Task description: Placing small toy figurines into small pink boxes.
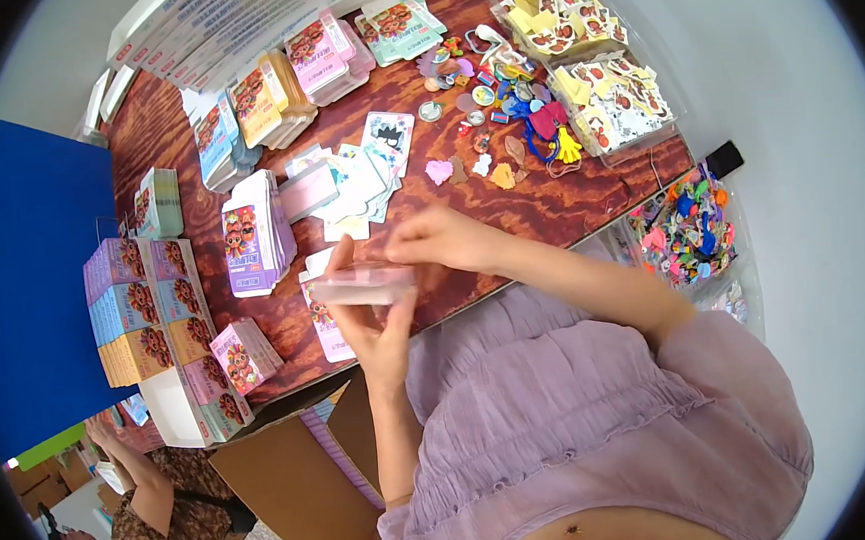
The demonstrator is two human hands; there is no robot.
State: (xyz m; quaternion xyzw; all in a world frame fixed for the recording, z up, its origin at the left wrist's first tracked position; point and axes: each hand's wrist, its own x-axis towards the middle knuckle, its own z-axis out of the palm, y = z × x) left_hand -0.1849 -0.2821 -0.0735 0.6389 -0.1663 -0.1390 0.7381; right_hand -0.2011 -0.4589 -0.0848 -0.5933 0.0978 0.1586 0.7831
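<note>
My left hand (377, 342) grips a small pale-pink, partly see-through box (362, 287) between thumb and fingers, just above the table's near edge. To its right, my right hand (440, 239) is blurred, its fingers drawn together; anything between them is too smeared to make out. Beneath the left hand lies a flat pink printed carton (332, 339), partly covered. Beyond the hands are loose picture cards (384, 148) in a spread pile, with another pale-pink box (309, 191) at its left side. A stack of flat purple cartons (250, 248) stands left of that pile.
Colour-sorted carton stacks (265, 101) line the back. Small charms and trinkets (516, 99) lie right of centre, near clear trays of stickers (622, 106). A bag of colourful trinkets (685, 227) hangs at the right edge. Filled boxes (144, 310) stand left; a co-worker (168, 509) is beyond a cardboard box (287, 491).
</note>
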